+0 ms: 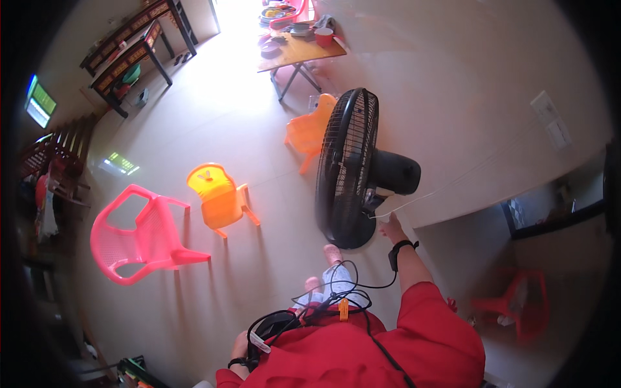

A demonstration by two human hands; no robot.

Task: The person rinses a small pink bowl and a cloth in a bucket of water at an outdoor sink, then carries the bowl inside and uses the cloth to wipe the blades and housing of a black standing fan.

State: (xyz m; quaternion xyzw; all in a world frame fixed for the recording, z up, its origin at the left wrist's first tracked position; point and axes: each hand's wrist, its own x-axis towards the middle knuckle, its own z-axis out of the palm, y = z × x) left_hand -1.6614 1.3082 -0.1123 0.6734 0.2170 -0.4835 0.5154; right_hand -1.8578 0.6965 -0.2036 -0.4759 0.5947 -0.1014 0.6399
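A black standing fan with a wire cage is in front of me, near the wall on the right. My right hand reaches out beside the fan's lower part, close to its thin pale cord; whether the fingers touch anything is too small to tell. At my waist, my left hand is low beside a black bag or case, its fingers mostly hidden. Black cables lie looped across my front, near an orange clip.
A pink plastic armchair and a small orange chair stand left. Another orange chair is behind the fan. Farther off are a folding table with dishes and dark carved tables. A red chair stands right.
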